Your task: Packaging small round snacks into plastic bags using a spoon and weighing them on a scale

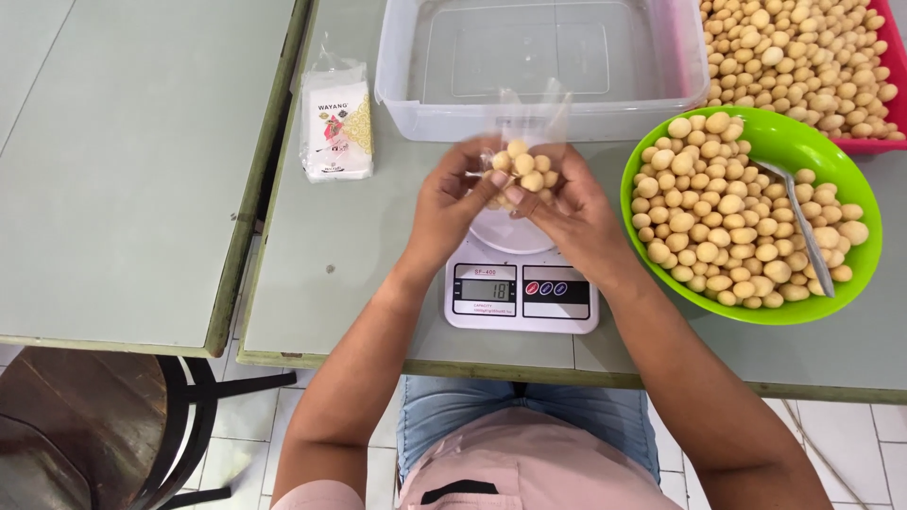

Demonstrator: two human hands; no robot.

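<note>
Right now both my left hand (452, 200) and right hand (574, 212) pinch a small clear bag (522, 165) of pale round snacks above the white scale (521, 283), and I judge a loose grip could spill them across the bench (331, 283).

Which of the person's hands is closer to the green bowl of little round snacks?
Right hand, just beside the green bowl; left hand sits farther off, across the small clear bag both hold.
</note>
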